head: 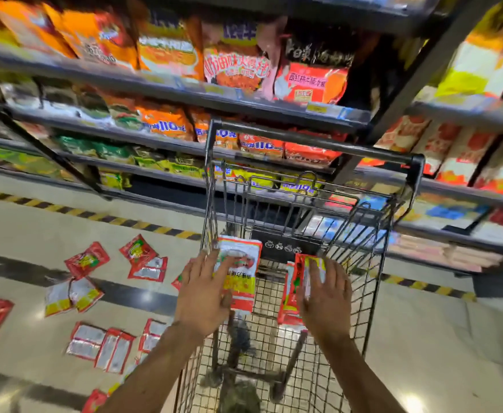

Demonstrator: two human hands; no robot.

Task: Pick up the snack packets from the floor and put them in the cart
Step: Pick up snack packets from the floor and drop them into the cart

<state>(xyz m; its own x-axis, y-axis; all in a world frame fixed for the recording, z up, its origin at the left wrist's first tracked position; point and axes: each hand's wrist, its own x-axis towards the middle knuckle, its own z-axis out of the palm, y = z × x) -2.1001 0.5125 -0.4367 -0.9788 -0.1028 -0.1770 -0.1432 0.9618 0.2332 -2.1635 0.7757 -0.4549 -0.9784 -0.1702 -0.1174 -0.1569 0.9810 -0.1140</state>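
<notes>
A wire shopping cart [372,251] stands in front of me with its dark handle bar at the far end. My left hand [205,296] reaches over the cart's left rim, fingers spread across a red, white and yellow snack packet [241,275] that it holds above the basket. My right hand [324,296] is inside the basket, gripping red snack packets [290,296] held on edge. Several more red and silver snack packets [116,296] lie scattered on the floor left of the cart.
Dark store shelves [166,87] packed with orange, green and red bags rise behind the cart. Yellow-black hazard tape [95,216] runs along the shelf base. Pale tiled floor [428,338] lies to the right of the cart.
</notes>
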